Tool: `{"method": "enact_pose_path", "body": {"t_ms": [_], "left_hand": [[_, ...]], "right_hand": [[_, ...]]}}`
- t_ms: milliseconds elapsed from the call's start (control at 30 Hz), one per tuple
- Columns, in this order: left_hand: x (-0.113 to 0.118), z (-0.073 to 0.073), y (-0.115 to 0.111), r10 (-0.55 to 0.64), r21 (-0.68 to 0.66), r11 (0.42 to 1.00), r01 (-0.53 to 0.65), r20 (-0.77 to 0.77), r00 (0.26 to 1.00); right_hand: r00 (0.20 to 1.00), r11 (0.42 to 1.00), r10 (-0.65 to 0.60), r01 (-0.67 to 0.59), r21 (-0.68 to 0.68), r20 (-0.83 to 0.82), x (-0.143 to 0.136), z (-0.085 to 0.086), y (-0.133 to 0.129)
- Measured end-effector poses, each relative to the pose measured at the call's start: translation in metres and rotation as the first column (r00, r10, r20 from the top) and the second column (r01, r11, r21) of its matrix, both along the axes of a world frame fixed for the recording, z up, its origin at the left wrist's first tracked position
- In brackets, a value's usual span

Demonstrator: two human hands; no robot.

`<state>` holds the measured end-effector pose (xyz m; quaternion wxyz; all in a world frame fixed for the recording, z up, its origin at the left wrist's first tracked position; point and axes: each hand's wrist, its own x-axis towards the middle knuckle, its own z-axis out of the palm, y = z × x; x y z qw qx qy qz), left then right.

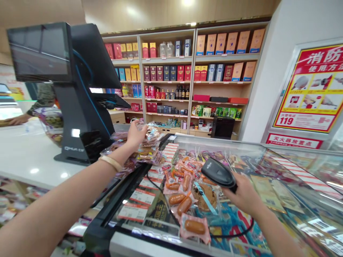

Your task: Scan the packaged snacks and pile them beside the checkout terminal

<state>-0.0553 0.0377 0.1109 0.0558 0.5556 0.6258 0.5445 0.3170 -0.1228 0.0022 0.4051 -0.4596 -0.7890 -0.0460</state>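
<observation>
Two bare arms stretch over a glass-topped display case (144,248), and from here I can follow both. The right hand (242,192) has its fingers wrapped around a black handheld scanner (219,174), whose head points to the left above the case. Just under it lies a flat brown packet (199,201) crossed by a blue strip, beside a loose spread of pink-wrapped sausage packs (195,226) on the glass. A dark cord (233,235) curves near them.

The left hand (137,135), with a pale bangle (111,162) at its wrist, is at a heap of clear-wrapped snack packs (148,150) beside the dark till terminal (77,92). Its fingers are bent, but I can't tell whether they clasp a pack. At the far left, another person's hand (16,120) rests over the white counter (29,153). Boxed goods (168,73) fill the shelves behind.
</observation>
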Motion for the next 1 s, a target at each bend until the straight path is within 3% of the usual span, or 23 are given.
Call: {"method": "enact_pose_path", "body": {"t_ms": [100,167,267,333,400,500,600,667,733,800,933,1000], "left_hand": [[-0.015,0.006,0.011,0.051,-0.113,0.991,-0.076,-0.207,0.977],[-0.019,0.006,0.011,0.067,-0.155,0.979,-0.135,-0.383,0.921],[-0.018,0.004,0.003,0.142,-0.068,0.970,-0.235,-0.627,0.766],[-0.016,0.004,-0.003,0.182,0.002,0.967,-0.256,-0.711,0.679],[-0.013,0.007,-0.008,0.194,0.041,0.969,-0.242,-0.729,0.656],[-0.005,0.011,-0.013,0.186,0.107,0.982,-0.157,-0.694,0.695],[0.016,0.007,-0.022,0.069,0.170,0.983,0.063,-0.674,0.736],[0.039,-0.005,-0.033,-0.116,0.148,0.941,0.304,-0.705,0.700],[0.067,-0.025,-0.049,-0.329,0.052,0.839,0.542,-0.746,0.580],[0.095,-0.048,-0.070,-0.507,-0.112,0.730,0.674,-0.750,0.425],[0.140,-0.089,-0.114,-0.692,-0.422,0.590,0.689,-0.704,0.161],[0.155,-0.102,-0.128,-0.683,-0.467,0.616,0.635,-0.718,0.134]], "right_hand": [[1.000,1.000,-0.003,0.003,0.016,0.015,0.001,-0.003,0.002],[1.000,1.000,-0.012,0.012,0.029,0.019,0.002,-0.005,0.003],[1.000,0.999,-0.021,0.020,0.045,0.012,0.005,-0.007,0.005],[1.000,0.998,-0.024,0.024,0.059,-0.001,0.006,-0.006,0.005],[1.000,0.997,-0.019,0.019,0.074,-0.010,0.006,-0.004,0.005],[1.000,0.998,-0.005,0.007,0.062,-0.029,0.007,0.000,0.005],[0.998,0.999,-0.023,0.025,0.033,-0.059,0.007,0.001,0.005],[0.997,0.999,-0.032,0.033,0.019,-0.076,0.006,0.002,0.004],[0.995,0.999,-0.032,0.033,0.008,-0.093,0.006,0.003,0.004],[0.994,1.000,-0.024,0.024,0.003,-0.108,0.006,0.004,0.004],[0.991,1.000,-0.014,0.015,0.009,-0.136,0.007,0.003,0.007],[0.990,1.000,-0.024,0.026,0.016,-0.142,0.009,0.002,0.008]]}}
